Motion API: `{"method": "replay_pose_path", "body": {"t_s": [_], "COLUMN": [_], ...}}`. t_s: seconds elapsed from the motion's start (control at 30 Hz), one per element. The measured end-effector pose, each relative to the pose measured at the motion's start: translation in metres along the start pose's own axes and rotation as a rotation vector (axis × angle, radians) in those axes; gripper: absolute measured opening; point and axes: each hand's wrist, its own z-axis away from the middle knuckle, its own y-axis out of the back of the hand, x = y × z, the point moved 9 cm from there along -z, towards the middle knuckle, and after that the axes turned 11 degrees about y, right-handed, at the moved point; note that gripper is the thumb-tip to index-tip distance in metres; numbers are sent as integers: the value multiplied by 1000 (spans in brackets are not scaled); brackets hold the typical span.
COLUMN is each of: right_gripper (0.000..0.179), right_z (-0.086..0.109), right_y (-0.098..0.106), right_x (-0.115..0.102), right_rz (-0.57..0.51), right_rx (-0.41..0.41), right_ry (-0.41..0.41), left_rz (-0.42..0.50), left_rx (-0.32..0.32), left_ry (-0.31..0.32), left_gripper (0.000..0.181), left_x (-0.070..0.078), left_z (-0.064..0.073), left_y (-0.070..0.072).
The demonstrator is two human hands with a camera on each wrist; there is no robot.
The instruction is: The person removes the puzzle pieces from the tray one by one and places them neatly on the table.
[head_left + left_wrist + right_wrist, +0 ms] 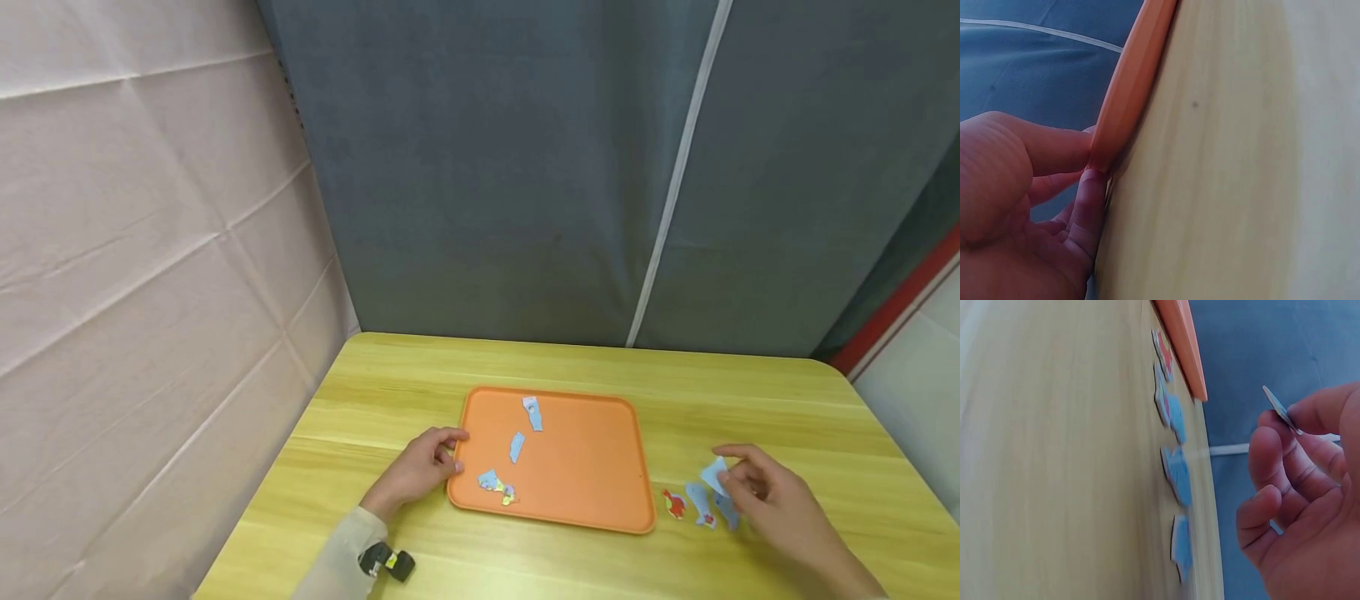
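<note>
An orange tray (pixel 577 458) lies on the table, and my left hand (pixel 420 468) holds its left rim between thumb and fingers. The left wrist view shows those fingertips against the tray's edge (pixel 1125 81). My right hand (pixel 776 500) pinches a thin light-blue puzzle piece (pixel 1280 409) between thumb and finger, lifted above the table. Below it lie a red puzzle piece (pixel 674 504), a light-blue piece (pixel 699 502) with a red mark, and a blue piece (pixel 726 510) partly hidden by the hand. Another blue piece (pixel 1180 540) shows in the right wrist view.
On the tray are a blue-and-white piece (pixel 533 412), a plain light-blue piece (pixel 517 447) and a multicoloured cluster (pixel 497 486) near the lower left corner. The yellow wood-grain table (pixel 405 375) meets a grey curtain (pixel 480 183) behind and a white cloth (pixel 150 292) at left.
</note>
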Motion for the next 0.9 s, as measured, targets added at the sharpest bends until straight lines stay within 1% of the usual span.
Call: {"method": "replay_pose_path", "body": {"t_s": [0.07,0.17,0.47,0.7,0.9], "right_gripper": [33,33,33,32,35], "right_z": [1,2,11,22,28], "right_y": [3,8,24,36,45], "right_x": [3,9,26,41,51], "right_rz": [15,36,141,159,195], "right_rx": [-8,-20,-54,-56,-94], "right_ry": [-19,-42,-68,-99,-163], "left_rz": [-3,-5,-7,-1,4], "left_rx": [3,8,4,-13,-12], "left_ry": [1,18,13,10,3], "left_gripper": [42,42,43,43,43], "left_x": [0,-2,2,-1,1], "left_z": [0,0,2,2,1], "left_y": [0,1,1,0,0]}}
